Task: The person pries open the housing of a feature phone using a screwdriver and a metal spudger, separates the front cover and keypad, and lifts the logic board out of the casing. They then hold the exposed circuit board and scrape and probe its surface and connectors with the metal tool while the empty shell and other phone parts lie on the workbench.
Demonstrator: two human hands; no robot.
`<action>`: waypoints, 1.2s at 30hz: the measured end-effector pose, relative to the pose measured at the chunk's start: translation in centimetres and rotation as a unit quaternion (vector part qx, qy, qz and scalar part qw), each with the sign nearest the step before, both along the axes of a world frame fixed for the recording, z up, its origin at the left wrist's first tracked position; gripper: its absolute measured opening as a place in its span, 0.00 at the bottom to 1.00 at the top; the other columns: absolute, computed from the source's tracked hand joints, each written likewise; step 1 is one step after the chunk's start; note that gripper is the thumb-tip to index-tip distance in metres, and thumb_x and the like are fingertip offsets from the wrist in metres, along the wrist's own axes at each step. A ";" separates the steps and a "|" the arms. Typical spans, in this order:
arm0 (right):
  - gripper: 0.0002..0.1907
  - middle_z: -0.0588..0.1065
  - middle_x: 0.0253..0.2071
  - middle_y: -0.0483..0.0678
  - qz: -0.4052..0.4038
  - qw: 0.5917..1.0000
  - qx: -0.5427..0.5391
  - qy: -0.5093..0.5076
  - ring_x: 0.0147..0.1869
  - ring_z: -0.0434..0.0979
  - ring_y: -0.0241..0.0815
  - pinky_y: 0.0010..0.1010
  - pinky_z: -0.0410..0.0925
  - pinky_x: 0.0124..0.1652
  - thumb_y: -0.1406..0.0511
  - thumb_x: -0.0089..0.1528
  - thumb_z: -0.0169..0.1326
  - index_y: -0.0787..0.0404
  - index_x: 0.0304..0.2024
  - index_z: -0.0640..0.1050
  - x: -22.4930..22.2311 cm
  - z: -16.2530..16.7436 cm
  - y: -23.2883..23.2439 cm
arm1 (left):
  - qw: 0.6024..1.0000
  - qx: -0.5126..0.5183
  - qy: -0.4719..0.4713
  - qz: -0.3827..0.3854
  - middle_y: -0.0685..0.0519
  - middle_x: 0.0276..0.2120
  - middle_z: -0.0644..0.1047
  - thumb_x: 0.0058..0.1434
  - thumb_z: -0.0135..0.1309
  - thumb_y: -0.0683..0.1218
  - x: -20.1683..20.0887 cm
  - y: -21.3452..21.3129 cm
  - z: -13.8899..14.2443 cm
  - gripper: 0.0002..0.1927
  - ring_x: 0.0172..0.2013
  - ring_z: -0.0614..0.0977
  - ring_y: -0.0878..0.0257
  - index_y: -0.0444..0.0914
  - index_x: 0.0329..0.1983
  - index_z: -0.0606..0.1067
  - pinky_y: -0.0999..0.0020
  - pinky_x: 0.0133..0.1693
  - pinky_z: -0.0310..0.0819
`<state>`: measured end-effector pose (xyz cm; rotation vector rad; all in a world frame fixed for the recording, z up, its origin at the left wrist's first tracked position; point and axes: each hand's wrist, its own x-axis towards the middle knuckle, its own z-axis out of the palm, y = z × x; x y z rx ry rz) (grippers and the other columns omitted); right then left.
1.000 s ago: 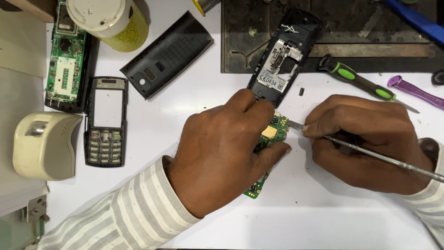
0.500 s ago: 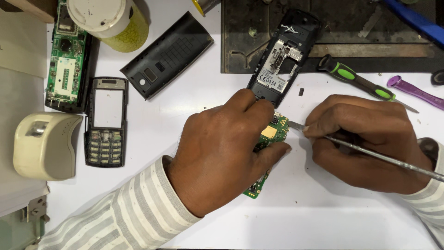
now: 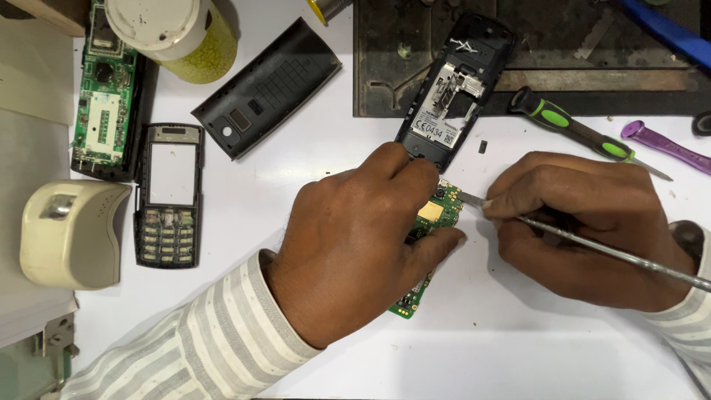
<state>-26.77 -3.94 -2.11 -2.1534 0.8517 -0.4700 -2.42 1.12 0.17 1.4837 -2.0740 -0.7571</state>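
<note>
Bright, even overhead light, soft shadows beneath the hands (sharp focus, little glare).

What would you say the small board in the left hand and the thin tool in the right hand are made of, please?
The circuit board in the left hand looks like green laminate with a glossy coating and a gold-coloured metal patch. The thin tool in the right hand appears to be bare metal: grey, slim, with a dull sheen, probably steel.

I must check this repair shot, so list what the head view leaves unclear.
- Green circuit board: mostly hidden under the left hand.
- Metal tool: handle cut off by the right edge; right hand hides its middle.
- Blue tool: cut off at the top edge.
</note>
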 end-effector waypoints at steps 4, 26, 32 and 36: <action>0.09 0.82 0.37 0.48 -0.003 1.000 0.002 0.002 0.26 0.76 0.29 0.20 0.65 0.23 0.76 0.51 0.61 0.64 0.34 0.77 0.0 0.0 0.0 | 1.000 -0.011 0.005 -0.002 0.45 0.31 0.76 0.48 0.71 0.50 0.0 0.0 0.0 0.21 0.19 0.79 0.52 0.32 0.36 0.76 0.59 0.19 0.72; 0.10 0.82 0.38 0.47 -0.007 1.000 -0.001 0.002 0.28 0.77 0.30 0.21 0.66 0.24 0.75 0.53 0.62 0.64 0.35 0.77 -0.3 -0.3 0.0 | 1.000 -0.017 0.003 0.003 0.45 0.31 0.76 0.48 0.71 0.50 -0.1 0.1 0.0 0.21 0.20 0.79 0.51 0.33 0.36 0.76 0.59 0.19 0.72; 0.11 0.80 0.39 0.48 -0.002 1.000 0.022 0.001 0.29 0.78 0.30 0.21 0.67 0.25 0.75 0.51 0.60 0.63 0.36 0.78 -0.4 0.2 0.3 | 1.000 -0.022 0.009 0.003 0.45 0.31 0.76 0.48 0.71 0.50 0.1 0.1 -0.1 0.22 0.20 0.79 0.51 0.33 0.36 0.76 0.59 0.20 0.71; 0.11 0.82 0.38 0.47 0.004 1.000 0.012 0.002 0.29 0.78 0.30 0.21 0.67 0.25 0.75 0.52 0.60 0.63 0.37 0.78 -0.1 0.2 0.3 | 1.000 -0.030 0.011 0.002 0.45 0.31 0.76 0.48 0.71 0.50 0.0 0.1 -0.2 0.22 0.21 0.80 0.51 0.32 0.36 0.75 0.59 0.20 0.71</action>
